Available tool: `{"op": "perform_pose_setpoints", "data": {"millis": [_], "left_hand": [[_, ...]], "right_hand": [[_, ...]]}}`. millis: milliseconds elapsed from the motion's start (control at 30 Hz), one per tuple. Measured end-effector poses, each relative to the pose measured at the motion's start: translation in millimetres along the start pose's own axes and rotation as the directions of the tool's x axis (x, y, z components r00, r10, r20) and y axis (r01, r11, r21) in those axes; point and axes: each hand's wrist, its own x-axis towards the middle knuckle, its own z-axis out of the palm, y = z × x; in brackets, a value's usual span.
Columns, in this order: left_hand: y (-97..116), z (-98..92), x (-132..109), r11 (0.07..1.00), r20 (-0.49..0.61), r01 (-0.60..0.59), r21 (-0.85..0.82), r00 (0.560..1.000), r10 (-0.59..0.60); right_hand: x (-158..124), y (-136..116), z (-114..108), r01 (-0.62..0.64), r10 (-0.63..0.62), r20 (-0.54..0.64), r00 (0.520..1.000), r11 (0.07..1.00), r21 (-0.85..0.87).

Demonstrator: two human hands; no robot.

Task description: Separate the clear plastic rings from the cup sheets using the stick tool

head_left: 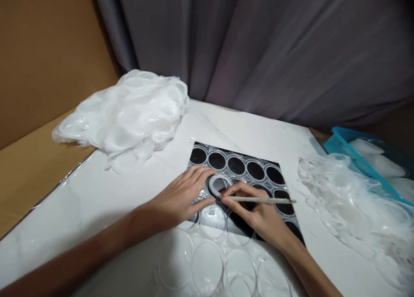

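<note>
My left hand (189, 193) lies on a clear plastic sheet of round shapes (207, 264), fingers stretched and thumb apart, to the left of one white-edged ring (220, 185). My right hand (255, 208) grips a slim pale stick-like tool (263, 199) between thumb and fingers. The tool's working end points at the ring's lower edge, close to my left thumb. Its tip is too small to make out. Beneath the sheet's upper part is a black rectangular mat (236, 164), which makes the circles' rims stand out. The sheet's lower part runs onto the white table.
A heap of translucent white plastic circle sheets (139, 109) sits at the back left. Another loose pile of clear plastic (352, 202) lies on the right, beside a blue basket (359, 167) holding white pieces. A grey curtain (246, 46) hangs behind the white table (136, 180).
</note>
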Motion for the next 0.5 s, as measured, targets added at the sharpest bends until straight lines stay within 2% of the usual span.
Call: {"op": "perform_pose_setpoints", "data": {"millis": [100, 167, 233, 300, 367, 433, 500], "left_hand": [[-3, 3.2, 0, 1.000, -0.004, -0.015, 0.006, 1.000, 0.015], [-5, 5.6, 0, 1.000, -0.014, -0.019, 0.011, 1.000, 0.019], [-5, 6.9, 0, 1.000, -0.029, -0.010, 0.017, 1.000, 0.011], [-5, 6.0, 0, 1.000, -0.032, 0.007, 0.017, 0.999, -0.007], [-4, 3.6, 1, 1.000, -0.014, 0.023, 0.016, 1.000, -0.023], [-3, 1.0, 1, 0.999, 0.025, 0.041, 0.019, 0.999, -0.042], [-3, -0.1, 1, 0.998, 0.054, 0.067, 0.022, 0.996, -0.068]], "right_hand": [[-7, 1, 3, 0.205, -0.202, 0.039, 0.979, 0.970, -0.133], [-15, 2, 8, 0.380, -0.368, 0.099, 0.924, 0.871, -0.311], [-21, 4, 13, 0.458, -0.450, 0.147, 0.881, 0.735, -0.500], [-21, 6, 15, 0.442, -0.466, 0.137, 0.874, 0.648, -0.620], [-12, 8, 9, 0.408, -0.483, 0.082, 0.872, 0.624, -0.667], [9, 10, -6, 0.369, -0.502, -0.010, 0.865, 0.649, -0.666], [38, 11, -29, 0.334, -0.503, -0.116, 0.856, 0.712, -0.618]]}}
